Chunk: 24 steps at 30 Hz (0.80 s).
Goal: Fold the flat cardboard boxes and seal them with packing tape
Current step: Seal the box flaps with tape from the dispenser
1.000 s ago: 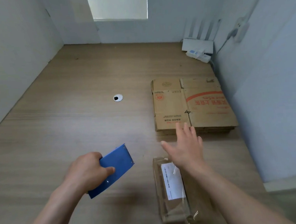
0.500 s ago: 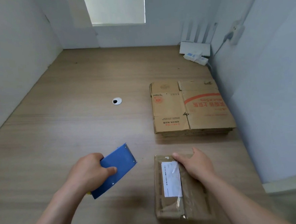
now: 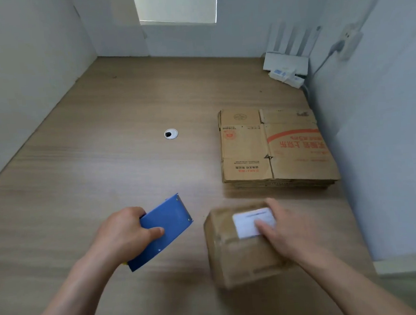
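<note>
My left hand (image 3: 123,233) grips a blue tape dispenser (image 3: 166,228) just above the wooden table (image 3: 104,164), its toothed edge pointing away from me. To its right, a small folded cardboard box (image 3: 233,256) with a white label (image 3: 248,222) sits near the front edge, blurred by motion. My right hand (image 3: 284,230) holds it from the right, thumb across the label and fingers over the far side. A stack of flat cardboard boxes (image 3: 275,150) with red print lies behind it.
A round cable grommet (image 3: 171,134) is set in the table's middle. A white router (image 3: 286,60) and a power strip (image 3: 286,75) sit in the back right corner. White partition walls close the left, back and right sides.
My right hand came down from above the box, took hold of its far end and has turned the box. My left hand has kept hold of the dispenser nearly in place.
</note>
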{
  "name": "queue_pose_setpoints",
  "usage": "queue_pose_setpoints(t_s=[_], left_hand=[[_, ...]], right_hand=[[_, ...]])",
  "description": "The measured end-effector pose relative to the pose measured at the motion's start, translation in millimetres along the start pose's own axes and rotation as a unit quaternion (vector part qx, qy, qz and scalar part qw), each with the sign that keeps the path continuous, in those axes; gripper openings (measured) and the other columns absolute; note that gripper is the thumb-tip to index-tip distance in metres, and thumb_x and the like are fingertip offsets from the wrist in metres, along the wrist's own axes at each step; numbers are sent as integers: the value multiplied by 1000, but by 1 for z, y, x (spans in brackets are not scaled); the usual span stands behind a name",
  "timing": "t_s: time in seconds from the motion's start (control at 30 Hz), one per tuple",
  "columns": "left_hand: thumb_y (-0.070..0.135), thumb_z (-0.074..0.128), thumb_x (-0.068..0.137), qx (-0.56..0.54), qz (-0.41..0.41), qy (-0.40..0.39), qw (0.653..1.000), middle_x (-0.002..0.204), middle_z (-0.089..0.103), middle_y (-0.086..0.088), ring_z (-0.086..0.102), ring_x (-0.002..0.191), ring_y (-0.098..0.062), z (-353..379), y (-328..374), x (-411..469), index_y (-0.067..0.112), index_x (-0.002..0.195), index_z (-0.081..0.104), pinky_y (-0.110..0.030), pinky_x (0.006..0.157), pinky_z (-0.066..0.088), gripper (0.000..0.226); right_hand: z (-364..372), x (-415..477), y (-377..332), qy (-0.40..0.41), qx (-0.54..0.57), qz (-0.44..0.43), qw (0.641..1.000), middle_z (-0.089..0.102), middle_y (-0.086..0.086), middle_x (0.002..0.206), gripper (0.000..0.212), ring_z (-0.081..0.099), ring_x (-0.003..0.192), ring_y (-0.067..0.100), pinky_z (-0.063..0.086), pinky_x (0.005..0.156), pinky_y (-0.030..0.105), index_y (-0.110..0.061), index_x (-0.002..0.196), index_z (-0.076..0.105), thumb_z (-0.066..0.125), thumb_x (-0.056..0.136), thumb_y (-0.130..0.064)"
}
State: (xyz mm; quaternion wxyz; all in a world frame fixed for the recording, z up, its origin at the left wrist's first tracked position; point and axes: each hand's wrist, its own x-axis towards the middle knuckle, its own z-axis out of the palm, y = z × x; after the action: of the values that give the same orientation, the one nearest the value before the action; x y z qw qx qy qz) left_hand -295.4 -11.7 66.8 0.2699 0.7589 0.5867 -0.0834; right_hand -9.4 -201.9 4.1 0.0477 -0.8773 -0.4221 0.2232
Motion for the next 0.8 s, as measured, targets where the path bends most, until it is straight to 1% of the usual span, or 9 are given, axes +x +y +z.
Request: queue_pose_setpoints(t_s=[0.07, 0.13, 0.2, 0.27, 0.33, 0.47, 0.57, 0.73, 0.8], left_hand=[[43, 74, 77, -5, 0, 2, 1000, 76, 65, 1, 63, 72, -18, -1, 0, 1, 23, 80, 62, -33, 61, 51, 23], [43, 74, 77, -4, 1, 0, 1000, 77, 65, 0, 63, 72, -18, -2, 1, 2, 23, 80, 62, -32, 61, 51, 23], [43, 74, 77, 0, 7, -4, 1000, 76, 65, 0, 63, 72, -18, -2, 4, 4, 23, 80, 62, -33, 62, 51, 24], [44, 74, 77, 1, 12, -7, 1000, 76, 66, 0, 63, 71, -18, -2, 9, 5, 23, 79, 63, -32, 61, 50, 24], [44, 75, 77, 3, 19, -7, 1000, 75, 66, 0, 63, 71, -18, -3, 15, 6, 22, 79, 63, -32, 61, 50, 24], [42, 75, 77, 6, 31, -4, 1000, 73, 65, 0, 62, 70, -19, -7, 22, 7, 21, 77, 63, -32, 59, 47, 24], [41, 75, 78, 2, 35, 2, 999, 73, 65, 0, 62, 69, -19, -11, 21, 8, 21, 77, 63, -30, 57, 44, 24], [39, 77, 77, -31, 63, -29, 997, 76, 68, 0, 64, 73, -20, -19, 18, 8, 21, 79, 66, -33, 61, 47, 21], [37, 78, 77, -30, 93, -60, 993, 77, 68, 2, 65, 74, -17, -22, 20, 7, 22, 81, 67, -33, 62, 48, 19]], right_hand=[[-7, -6, 9, 24, -19, 86, 996, 63, 5, 119, 60, 60, 101, 26, 50, 84, 39, -26, 123, 51, 40, 88, -74], [-15, -11, 14, 18, -100, 83, 991, 52, 8, 137, 65, 51, 120, 27, 47, 92, 42, -25, 123, 51, 40, 85, -77], [-20, -13, 7, 50, -107, 0, 993, 13, 9, 164, 76, 16, 150, 28, 31, 113, 47, -30, 139, 37, 50, 80, -77], [-14, -3, -7, 29, -61, -87, 994, -13, 2, 167, 97, -9, 154, 25, 16, 121, 49, -41, 153, 15, 57, 74, -80], [-2, 11, -25, -35, -38, -107, 993, -24, -2, 165, 110, -14, 153, 27, 10, 121, 52, -48, 155, 1, 56, 68, -87], [13, 19, -42, -52, -36, -80, 995, -18, -2, 166, 105, 17, 144, 34, 29, 115, 47, -50, 151, 15, 53, 62, -92], [12, 0, -43, -52, -45, -58, 996, -20, 1, 165, 101, 29, 137, 33, 33, 113, 42, -47, 149, 21, 53, 64, -91], [15, -48, -39, -89, -142, -12, 986, -9, 12, 165, 98, 13, 147, 36, 23, 114, 46, -41, 150, 20, 39, 69, -92], [7, -50, -41, -53, -116, -15, 992, 11, 8, 162, 89, 13, 149, 32, 24, 114, 48, -38, 144, 36, 30, 71, -89]])
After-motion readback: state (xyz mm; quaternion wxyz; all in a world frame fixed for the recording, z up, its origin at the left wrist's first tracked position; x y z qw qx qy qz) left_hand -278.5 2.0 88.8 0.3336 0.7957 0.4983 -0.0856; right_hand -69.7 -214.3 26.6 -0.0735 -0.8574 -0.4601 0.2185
